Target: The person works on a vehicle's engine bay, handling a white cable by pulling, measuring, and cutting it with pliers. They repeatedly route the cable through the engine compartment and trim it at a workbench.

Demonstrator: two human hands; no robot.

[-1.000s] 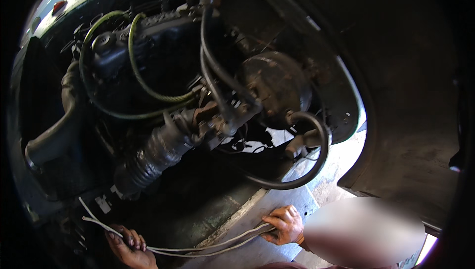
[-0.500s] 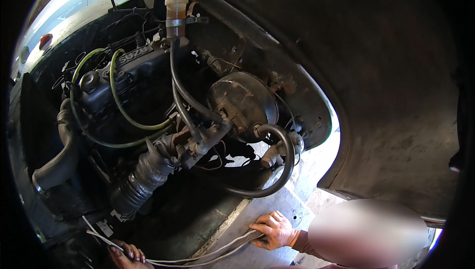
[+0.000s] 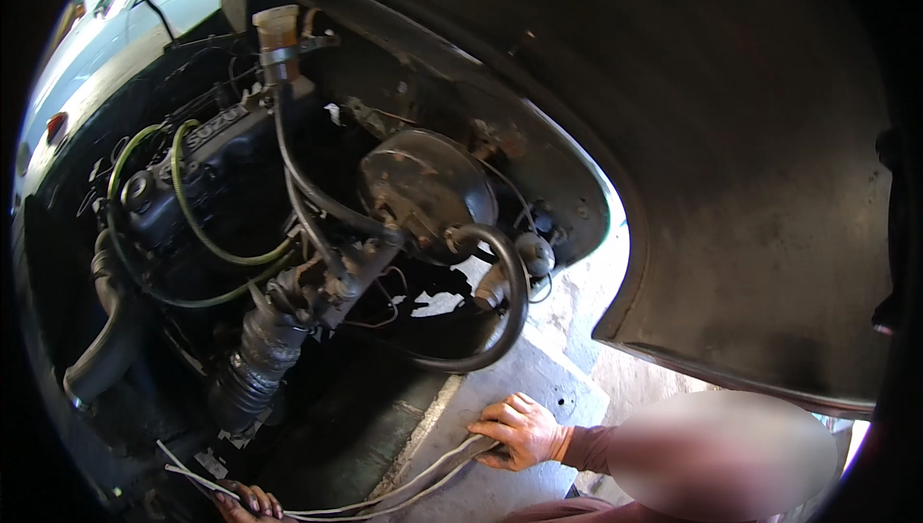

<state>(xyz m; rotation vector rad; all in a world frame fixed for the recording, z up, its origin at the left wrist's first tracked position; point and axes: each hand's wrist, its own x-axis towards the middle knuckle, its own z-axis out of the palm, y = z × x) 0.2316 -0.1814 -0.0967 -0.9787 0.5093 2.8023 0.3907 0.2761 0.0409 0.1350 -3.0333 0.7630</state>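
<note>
A doubled length of thin white cable [image 3: 396, 495] runs between my two hands at the bottom of the view. My left hand [image 3: 252, 502], its fingers darkened with grime, is closed round it near the lower edge. Past those fingers two free ends [image 3: 198, 481] stick out up and to the left. My right hand [image 3: 522, 433] pinches the other end of the doubled cable above a grey metal panel [image 3: 562, 384]. The cable sags slightly in between. Part of my left hand is cut off by the picture's edge.
The open engine bay fills the left: a black engine cover [image 3: 207, 153], a fluid reservoir [image 3: 278, 37], a round brake booster [image 3: 428, 186], a curved black hose [image 3: 519, 316] and a ribbed duct [image 3: 264, 345]. A large dark body panel [image 3: 750, 186] overhangs the right. A blurred patch covers the lower right.
The view has shifted, so the engine parts sit farther left in the picture. Both hands keep their grip on the cable, with little visible movement.
</note>
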